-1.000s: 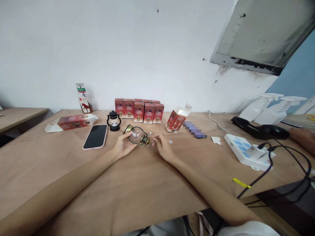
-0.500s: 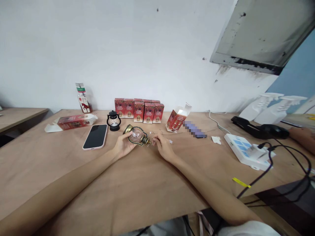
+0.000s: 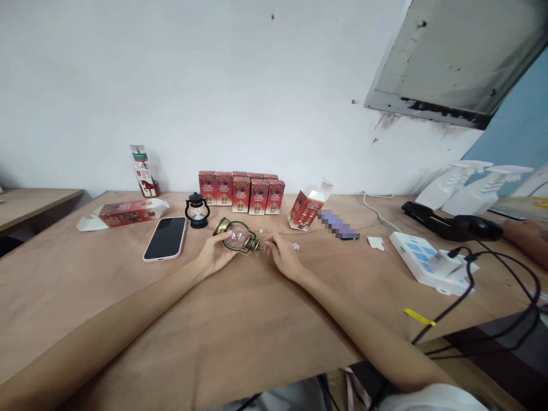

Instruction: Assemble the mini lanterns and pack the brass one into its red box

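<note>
While the table [image 3: 240, 334] runs bare toward the person, the left hand [image 3: 213, 254] holds the brass lantern [image 3: 238, 236] on its side, base to the left and cap to the right, over the middle of the board. The left fingers are closed around it, thumb on top near the base, the others going underneath; whether it also rests on the wood I cannot tell. The right hand [image 3: 283, 255] is just beside the cap, fingertips drawn narrow; whether they pinch something is too small to make out.

The lantern looks light enough for one hand. Its frame seems stiff, the clear globe smooth, probably slippery, and, if glass, fragile. The base is the safest hold, with the frame as second choice; pressing on the globe or pulling by the slim cap would be risky.

Small white scraps [image 3: 295, 246] lie near the right hand. Left of the hands is a phone [image 3: 165, 238]; beyond it a black lantern [image 3: 198, 224] stands upright. Farther back, red boxes [image 3: 259, 197] stand grouped near the wall [image 3: 192, 85], with an open box [image 3: 305, 211] tilted to their right.
</note>
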{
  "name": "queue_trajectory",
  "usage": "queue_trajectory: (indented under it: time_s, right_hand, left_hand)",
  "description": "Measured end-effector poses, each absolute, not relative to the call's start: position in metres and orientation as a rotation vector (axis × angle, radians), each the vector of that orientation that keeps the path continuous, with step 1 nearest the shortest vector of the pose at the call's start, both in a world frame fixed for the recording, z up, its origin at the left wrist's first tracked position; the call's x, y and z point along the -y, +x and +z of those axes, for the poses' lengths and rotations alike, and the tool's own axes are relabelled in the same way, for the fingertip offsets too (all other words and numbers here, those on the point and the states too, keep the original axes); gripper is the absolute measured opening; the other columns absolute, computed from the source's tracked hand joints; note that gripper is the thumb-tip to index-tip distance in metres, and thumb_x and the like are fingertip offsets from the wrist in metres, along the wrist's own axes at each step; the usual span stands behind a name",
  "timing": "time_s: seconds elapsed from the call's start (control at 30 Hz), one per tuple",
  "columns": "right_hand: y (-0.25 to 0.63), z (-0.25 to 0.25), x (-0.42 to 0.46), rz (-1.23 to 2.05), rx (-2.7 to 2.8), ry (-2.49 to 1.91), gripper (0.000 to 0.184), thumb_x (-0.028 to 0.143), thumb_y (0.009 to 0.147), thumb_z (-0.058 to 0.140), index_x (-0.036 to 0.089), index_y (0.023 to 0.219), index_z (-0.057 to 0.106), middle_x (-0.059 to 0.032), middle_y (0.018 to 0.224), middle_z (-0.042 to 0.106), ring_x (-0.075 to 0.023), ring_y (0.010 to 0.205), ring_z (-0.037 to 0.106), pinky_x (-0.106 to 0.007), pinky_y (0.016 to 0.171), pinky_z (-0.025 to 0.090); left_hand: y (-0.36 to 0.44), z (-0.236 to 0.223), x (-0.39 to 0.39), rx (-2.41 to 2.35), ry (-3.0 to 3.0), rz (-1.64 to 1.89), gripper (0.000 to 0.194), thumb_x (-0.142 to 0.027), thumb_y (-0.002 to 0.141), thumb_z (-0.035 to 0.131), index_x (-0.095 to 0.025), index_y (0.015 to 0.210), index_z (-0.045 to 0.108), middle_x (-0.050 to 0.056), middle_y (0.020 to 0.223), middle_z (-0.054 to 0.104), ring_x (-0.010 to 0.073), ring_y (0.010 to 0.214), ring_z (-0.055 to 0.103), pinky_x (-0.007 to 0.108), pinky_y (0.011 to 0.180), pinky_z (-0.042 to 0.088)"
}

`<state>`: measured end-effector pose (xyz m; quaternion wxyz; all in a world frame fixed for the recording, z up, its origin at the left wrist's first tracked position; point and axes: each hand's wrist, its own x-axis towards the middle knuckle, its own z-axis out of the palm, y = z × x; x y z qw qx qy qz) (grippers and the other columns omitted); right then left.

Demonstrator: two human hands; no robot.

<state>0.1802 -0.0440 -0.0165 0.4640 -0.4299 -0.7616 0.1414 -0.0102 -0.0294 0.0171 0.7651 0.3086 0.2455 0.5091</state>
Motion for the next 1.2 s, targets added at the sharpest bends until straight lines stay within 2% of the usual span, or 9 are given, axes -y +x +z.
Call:
queue_trajectory:
  time_s: [0.3, 0.6, 0.7, 0.87, 1.0, 1.2]
  right_hand:
    - [0.175, -0.016, 0.048, 0.436, 1.880, -1.073, 0.006, 0.027, 0.084, 0.039, 0.024, 0.079, 0.040, -0.0016, 0.075, 0.059, -0.0169, 0.068, 0.055, -0.030, 0.066, 0.044]
    - [0.177, -0.015, 0.043, 0.383, 1.772, -1.244, 0.006, 0.024, 0.078, 0.046, 0.021, 0.082, 0.049, 0.0004, 0.068, 0.059, -0.0162, 0.063, 0.056, -0.028, 0.062, 0.042]
    - [0.183, -0.012, 0.042, 0.320, 1.718, -1.394, 0.004, 0.024, 0.074, 0.051, 0.020, 0.073, 0.053, 0.0001, 0.066, 0.061, -0.0157, 0.062, 0.056, -0.027, 0.062, 0.041]
    - [0.192, -0.002, 0.042, 0.131, 1.637, -1.496, 0.016, 0.028, 0.075, 0.052, 0.020, 0.061, 0.053, -0.0006, 0.061, 0.059, -0.0160, 0.060, 0.054, -0.027, 0.059, 0.037]
    - [0.197, 0.005, 0.044, 0.037, 1.504, -1.363, 0.019, 0.031, 0.076, 0.053, 0.021, 0.061, 0.052, -0.0013, 0.063, 0.059, -0.0167, 0.063, 0.054, -0.029, 0.062, 0.040]
    - [0.189, 0.007, 0.056, -0.115, 1.732, -0.993, 0.021, 0.031, 0.084, 0.052, 0.022, 0.065, 0.055, -0.0047, 0.076, 0.063, -0.0193, 0.078, 0.057, -0.037, 0.077, 0.044]
  left_hand:
    - [-0.010, 0.014, 0.029, -0.525, 0.672, 1.085, 0.016, -0.012, 0.075, 0.052, -0.012, 0.085, 0.064, 0.007, 0.085, 0.071, 0.0149, 0.079, 0.066, 0.023, 0.075, 0.052]
    - [-0.008, 0.014, 0.028, -0.554, 0.709, 1.140, 0.014, -0.015, 0.074, 0.055, -0.012, 0.083, 0.065, 0.006, 0.083, 0.071, 0.0161, 0.080, 0.066, 0.025, 0.078, 0.052]
    - [-0.007, 0.012, 0.025, -0.610, 0.724, 1.200, 0.012, -0.015, 0.071, 0.059, -0.012, 0.081, 0.065, 0.005, 0.081, 0.071, 0.0161, 0.080, 0.065, 0.025, 0.076, 0.052]
    - [-0.003, 0.006, 0.022, -0.680, 0.850, 1.338, 0.032, -0.016, 0.057, 0.074, -0.016, 0.086, 0.062, 0.001, 0.081, 0.068, 0.0150, 0.081, 0.062, 0.026, 0.077, 0.048]
    - [-0.001, 0.003, 0.025, -0.879, 1.097, 1.407, 0.036, -0.018, 0.048, 0.080, -0.015, 0.077, 0.059, -0.003, 0.074, 0.062, 0.0128, 0.076, 0.057, 0.024, 0.075, 0.042]
    - [0.000, 0.001, 0.027, -1.070, 1.399, 1.381, 0.039, -0.024, 0.047, 0.081, -0.017, 0.077, 0.056, -0.004, 0.070, 0.058, 0.0133, 0.068, 0.052, 0.024, 0.066, 0.039]
